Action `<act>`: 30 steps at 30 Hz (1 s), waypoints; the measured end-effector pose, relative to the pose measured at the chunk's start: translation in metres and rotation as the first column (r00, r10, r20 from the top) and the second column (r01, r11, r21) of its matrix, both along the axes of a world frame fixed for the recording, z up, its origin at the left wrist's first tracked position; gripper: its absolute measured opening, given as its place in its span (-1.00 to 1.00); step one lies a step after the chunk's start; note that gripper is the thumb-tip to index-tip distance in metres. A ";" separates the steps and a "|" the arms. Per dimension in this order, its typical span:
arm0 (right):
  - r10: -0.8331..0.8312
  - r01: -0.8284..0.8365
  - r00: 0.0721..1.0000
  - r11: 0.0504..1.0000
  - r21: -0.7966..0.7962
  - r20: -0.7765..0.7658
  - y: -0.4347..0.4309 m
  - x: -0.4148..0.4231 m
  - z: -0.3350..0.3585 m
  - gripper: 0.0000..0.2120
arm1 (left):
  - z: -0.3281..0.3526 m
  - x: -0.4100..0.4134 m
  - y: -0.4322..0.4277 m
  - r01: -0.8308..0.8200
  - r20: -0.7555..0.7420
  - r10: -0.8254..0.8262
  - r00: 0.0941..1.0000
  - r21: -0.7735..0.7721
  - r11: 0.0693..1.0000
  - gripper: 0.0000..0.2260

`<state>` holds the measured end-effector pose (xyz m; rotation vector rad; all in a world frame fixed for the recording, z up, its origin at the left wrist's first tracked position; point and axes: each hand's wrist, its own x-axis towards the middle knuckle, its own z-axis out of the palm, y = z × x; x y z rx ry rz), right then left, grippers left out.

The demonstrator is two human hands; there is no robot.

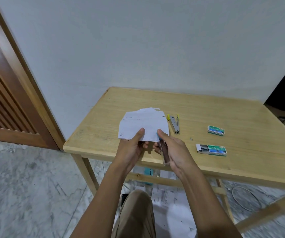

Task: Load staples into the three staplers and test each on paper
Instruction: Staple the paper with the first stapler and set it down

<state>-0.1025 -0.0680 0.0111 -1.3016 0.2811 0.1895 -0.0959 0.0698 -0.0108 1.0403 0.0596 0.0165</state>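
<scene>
A folded white paper (pixel 143 122) is held above the wooden table's (pixel 207 109) near left part. My left hand (pixel 133 146) pinches its near edge, thumb on top. My right hand (pixel 174 150) grips a clear stapler with a blue tip (pixel 163 150), whose nose is at the paper's near right corner. A yellow-ended metal stapler (pixel 174 123) lies open on the table just right of the paper. Two green staple boxes lie to the right: a closed one (pixel 216 130) farther back and an opened one (pixel 211 149) nearer, its tray slid out left.
A loose staple bit (pixel 191 138) lies between the boxes and my hands. White papers (pixel 169 196) and a teal object (pixel 148 172) lie on the marble floor under the table. A wooden door (pixel 6 93) stands at left, a wall behind the table.
</scene>
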 end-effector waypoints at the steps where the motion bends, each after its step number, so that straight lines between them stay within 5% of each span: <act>1: 0.021 -0.021 1.000 1.000 0.000 0.003 -0.001 -0.001 0.002 -0.67 | 0.001 0.001 0.000 0.000 -0.015 0.000 1.000 -0.013 1.000 -0.69; 9: 0.102 -0.102 0.995 0.994 -0.039 0.006 -0.022 -0.009 0.011 -0.45 | 0.018 0.026 0.030 -0.074 -0.083 0.088 0.993 0.157 0.985 -0.70; 13: 0.084 -0.082 0.996 0.996 -0.036 0.034 -0.028 -0.008 0.016 -0.51 | 0.042 0.042 0.048 -0.078 -0.008 0.081 0.997 0.191 0.979 -0.90; 16: 0.070 -0.068 0.997 0.996 -0.056 0.033 -0.032 -0.008 0.021 -0.55 | 0.050 0.062 0.061 -0.142 0.001 0.150 0.989 0.331 0.933 -0.82; 22: 0.062 -0.060 0.998 0.994 -0.091 0.014 -0.039 -0.006 0.021 -0.58 | 0.025 0.097 0.076 -0.275 -0.171 0.485 0.858 0.644 0.714 -0.61; 25: 0.036 -0.034 0.999 0.997 -0.074 0.023 -0.043 -0.005 0.023 -0.64 | 0.019 0.097 0.073 -0.133 -0.142 0.615 0.776 0.916 0.380 -0.53; 28: 0.025 -0.022 0.999 0.995 -0.094 0.031 -0.047 -0.004 0.026 -0.71 | 0.015 0.091 0.066 -0.177 -0.016 0.687 0.727 0.962 0.210 -0.21; 30: 0.025 -0.019 0.999 0.988 -0.151 0.035 -0.050 -0.002 0.027 -0.72 | 0.005 0.090 0.064 -0.202 0.110 0.647 0.755 0.977 0.070 -0.20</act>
